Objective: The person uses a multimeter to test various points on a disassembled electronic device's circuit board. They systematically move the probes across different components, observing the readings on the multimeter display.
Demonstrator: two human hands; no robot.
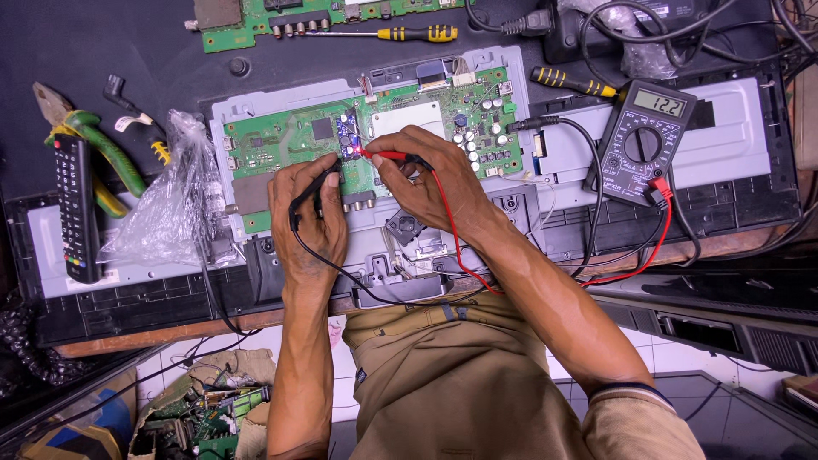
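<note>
A green circuit board (281, 140) lies on the grey metal back of a flat television (724, 145). My left hand (308, 217) holds a black test probe (317, 183) with its tip on the board. My right hand (426, 175) grips a red test probe (388, 155), whose tip touches the board near a blue component (348, 135). Red and black leads run to a black digital multimeter (641, 140) at the right, which shows a reading.
A black remote control (77, 209) and green-handled pliers (102, 149) lie at the left, beside a crumpled clear plastic bag (170, 204). Yellow-and-black screwdrivers (417, 34) rest at the top near another green board (256, 21). Scrap boards fill a box (204, 409) below.
</note>
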